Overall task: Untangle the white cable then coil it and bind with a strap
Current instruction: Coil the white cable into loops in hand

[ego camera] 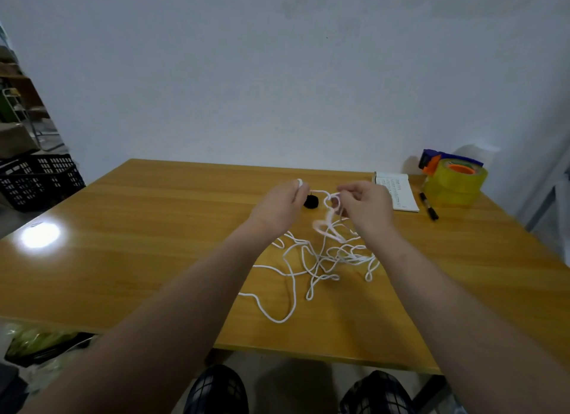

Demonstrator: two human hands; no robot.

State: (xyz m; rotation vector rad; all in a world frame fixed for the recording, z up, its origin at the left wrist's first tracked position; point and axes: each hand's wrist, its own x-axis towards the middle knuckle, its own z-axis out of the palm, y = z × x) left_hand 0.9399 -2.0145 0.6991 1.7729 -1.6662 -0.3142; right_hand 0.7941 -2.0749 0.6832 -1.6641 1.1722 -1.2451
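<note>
1. Far left, off the table: stacked black crates (40, 182) stand on the floor against the wall.

2. Wooden table (154, 228): its left part carries a bright reflection of a lamp.

3. Left hand (277, 207): raised above the table's middle, back toward the camera, fingers curled. It grips one end of the white cable (345, 255), and the white tip of that end projects just above the fingers. State: grasping the cable.

4. Black strap (311, 201): a small dark roll lying on the table between the two hands, just beyond the left hand's fingers. Neither hand touches it.

5. Right hand (365, 207): raised at the same height as the left, near it but apart. Its fingertips pinch a small cluster of loops of the white cable. State: grasping the cable. A short run of cable spans from the left hand to these loops.

6. White cable, remainder: from the pinched loops it hangs down — blurred at that point — to a loose tangle lying on the table below and between the forearms. Several long bights spread toward the near edge, the longest curving leftward under the left forearm.

7. Right of the hands: an open notebook (398, 194) lies flat, with a black marker (428, 206) just beside it. At the far right corner stand stacked yellow tape rolls (456, 185), and a blue-and-orange tape dispenser (438, 160) sits on top of them.
</note>
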